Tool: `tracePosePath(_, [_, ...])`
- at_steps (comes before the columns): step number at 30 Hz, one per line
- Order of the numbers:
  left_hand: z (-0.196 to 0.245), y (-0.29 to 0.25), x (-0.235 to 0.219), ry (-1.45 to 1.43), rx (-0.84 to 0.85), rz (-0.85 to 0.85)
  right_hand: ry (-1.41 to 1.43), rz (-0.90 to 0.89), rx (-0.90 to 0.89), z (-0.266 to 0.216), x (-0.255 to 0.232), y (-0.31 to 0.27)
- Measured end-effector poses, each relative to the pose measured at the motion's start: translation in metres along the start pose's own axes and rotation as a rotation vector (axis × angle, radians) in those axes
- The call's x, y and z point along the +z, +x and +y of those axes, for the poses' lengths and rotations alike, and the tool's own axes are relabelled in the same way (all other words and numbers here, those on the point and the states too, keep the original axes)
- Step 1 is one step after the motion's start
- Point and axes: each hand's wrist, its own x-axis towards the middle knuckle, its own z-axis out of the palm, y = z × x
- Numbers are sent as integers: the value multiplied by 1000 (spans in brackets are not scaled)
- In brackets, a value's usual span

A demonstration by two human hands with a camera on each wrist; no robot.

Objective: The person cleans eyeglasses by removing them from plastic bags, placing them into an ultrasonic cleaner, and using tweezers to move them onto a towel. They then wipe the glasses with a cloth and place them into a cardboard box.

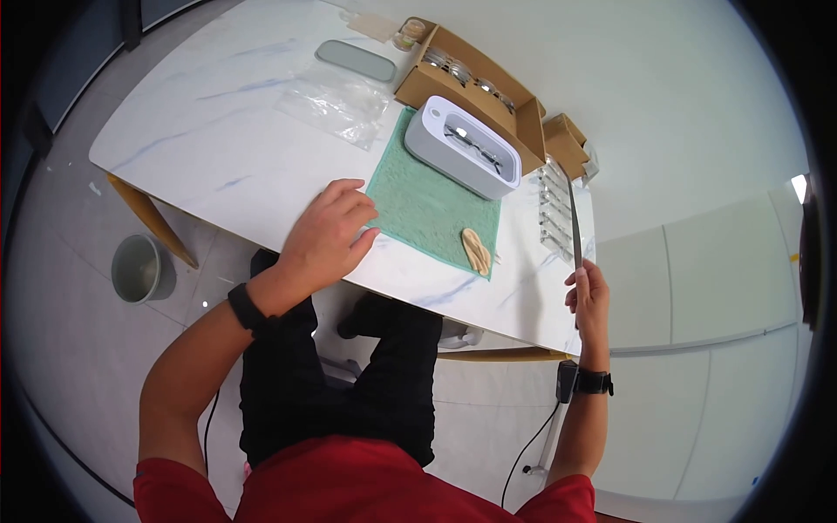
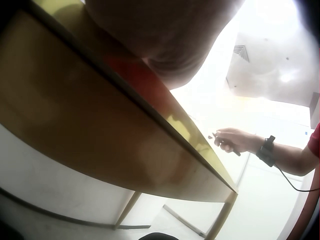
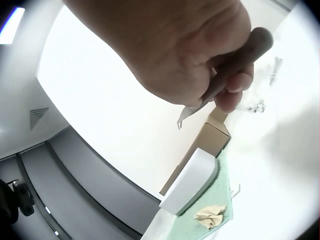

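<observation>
My right hand (image 1: 593, 301) grips a long, thin dark tool (image 1: 575, 228) above the table's right end. In the right wrist view, the tool (image 3: 256, 46) has a rounded handle end and a narrow forked metal tip. My left hand (image 1: 327, 234) is at the table's front edge, left of a green mat (image 1: 427, 205), its fingers loosely bent and holding nothing. A white and grey basin (image 1: 453, 166) stands on the mat with glasses (image 1: 475, 146) inside it. Near the mat's front right corner lies a beige crumpled piece (image 1: 476, 251).
Behind the basin is an open cardboard box (image 1: 523, 122) with several round jars. Small clear packets (image 1: 555, 209) line the right side. A clear plastic bag (image 1: 336, 105) and a grey oblong case (image 1: 356, 60) lie at the back left. A bin (image 1: 142, 270) stands on the floor.
</observation>
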Motion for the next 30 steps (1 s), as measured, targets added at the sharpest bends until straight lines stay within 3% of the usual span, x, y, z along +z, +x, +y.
tracePosePath(4, [1,1,0,5,11,6,-476,5,-180,-45,1,10])
tracePosePath(7, [0,0,1,1,12,22,-707,60,-558,-62,13,31])
tracePosePath(20, [1,-3,0,-36,-10,39,-913,-29,-641,-86,53,86])
tracePosePath(24, [0,-3,0,-39,-17,29,-871,1,-776,-85,47,86])
tracePosePath(30, [0,-1,0,-3,-4,29,-850,57,-789,-92,32,74])
